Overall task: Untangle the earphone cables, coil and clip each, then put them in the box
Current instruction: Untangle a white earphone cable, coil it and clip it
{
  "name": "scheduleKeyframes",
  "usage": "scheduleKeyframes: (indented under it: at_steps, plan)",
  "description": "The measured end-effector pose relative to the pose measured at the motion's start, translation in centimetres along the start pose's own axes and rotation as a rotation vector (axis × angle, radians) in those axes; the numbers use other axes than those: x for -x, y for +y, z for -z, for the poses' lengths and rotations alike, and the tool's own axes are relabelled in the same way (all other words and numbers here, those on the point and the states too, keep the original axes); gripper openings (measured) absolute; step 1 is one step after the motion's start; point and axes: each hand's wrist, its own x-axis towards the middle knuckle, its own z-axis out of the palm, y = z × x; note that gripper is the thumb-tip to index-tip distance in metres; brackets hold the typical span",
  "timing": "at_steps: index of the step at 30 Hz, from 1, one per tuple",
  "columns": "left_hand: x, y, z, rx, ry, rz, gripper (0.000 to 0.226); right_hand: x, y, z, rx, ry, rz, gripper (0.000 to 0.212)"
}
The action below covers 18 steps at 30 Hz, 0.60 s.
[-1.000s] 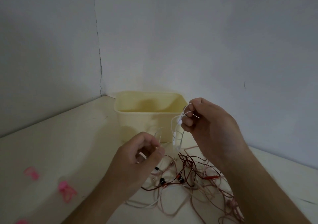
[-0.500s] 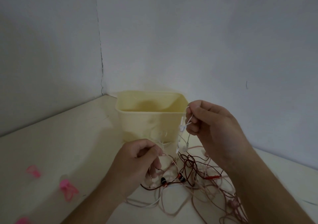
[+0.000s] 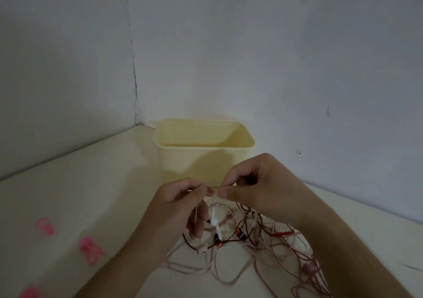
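Both hands met just in front of the box, fingertips almost touching. Left hand [image 3: 180, 208] had a grip on a thin white cable [image 3: 196, 215], pinched between thumb and forefinger, other fingers curled loosely below. Right hand [image 3: 258, 190] pinched the same white cable at its thumb and forefinger tip, remaining fingers arched above. From the pinch point a white earbud [image 3: 214, 222] hung straight down on its short stem, dangling over the pile. Under and to the right of the hands sat the tangle of cables [image 3: 251, 240] on the counter [image 3: 80, 183]: dark red strands looped through pale pink and white ones, with a couple of small black earbud tips [image 3: 242, 235] showing in the middle. Loose loops spread toward the near right edge of the view; which strand belonged to which set could not be told. The pale yellow box [image 3: 201, 158] stood open-topped behind the hands, near the wall corner; what could be seen of its inside showed only bare walls. Three pink clips lay well apart from the tangle on the left of the counter: one [image 3: 45, 226] farthest back, one [image 3: 91, 249] nearer the left forearm, one [image 3: 31, 292] cut off at the bottom edge. Lighting was dim, fine detail of the cable crossings was blurred.
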Motion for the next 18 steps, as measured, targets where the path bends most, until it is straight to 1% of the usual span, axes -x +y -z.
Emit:
scheduleKeyframes:
  at_steps: [3, 4, 6, 8, 10, 12, 13, 16, 17, 18]
  plan:
    - [0.1, 0.1, 0.1, 0.006, -0.016, -0.013, 0.024, -0.2, 0.0, -0.5, 0.071, 0.010, -0.032, 0.012]
    - [0.1, 0.1, 0.1, 0.010, -0.013, -0.016, 0.023, -0.4, 0.2, -0.6, 0.087, 0.042, -0.039, 0.015]
    - [0.2, 0.1, 0.3, 0.009, -0.013, -0.029, 0.021, -1.0, 0.8, -0.7, 0.102, 0.177, -0.093, 0.024]
    - [0.4, 0.2, 0.4, -0.002, -0.035, -0.048, 0.019, -1.3, 1.3, -0.7, 0.128, 0.276, -0.177, 0.025]
    - [0.6, 0.3, 0.5, -0.022, -0.102, -0.067, 0.019, -1.4, 1.8, -1.0, 0.192, 0.255, -0.242, 0.023]
    - [0.8, 0.5, 0.6, -0.060, -0.228, -0.056, 0.023, -1.3, 2.1, -1.4, 0.228, 0.197, -0.268, 0.026]
    - [0.9, 0.8, 0.8, -0.084, -0.325, -0.022, 0.025, -1.3, 2.1, -1.4, 0.215, 0.194, -0.264, 0.025]
    - [1.0, 1.3, 1.0, -0.176, -0.641, 0.155, 0.031, -1.4, 1.8, -0.8, 0.093, 0.280, -0.204, 0.019]
    - [1.1, 1.3, 1.0, -0.222, -0.699, 0.203, 0.029, -1.3, 1.6, -0.5, 0.031, 0.321, -0.171, 0.018]
    - [1.2, 1.3, 0.9, -0.277, -0.720, 0.233, 0.026, -1.2, 1.4, -0.1, -0.026, 0.359, -0.130, 0.016]
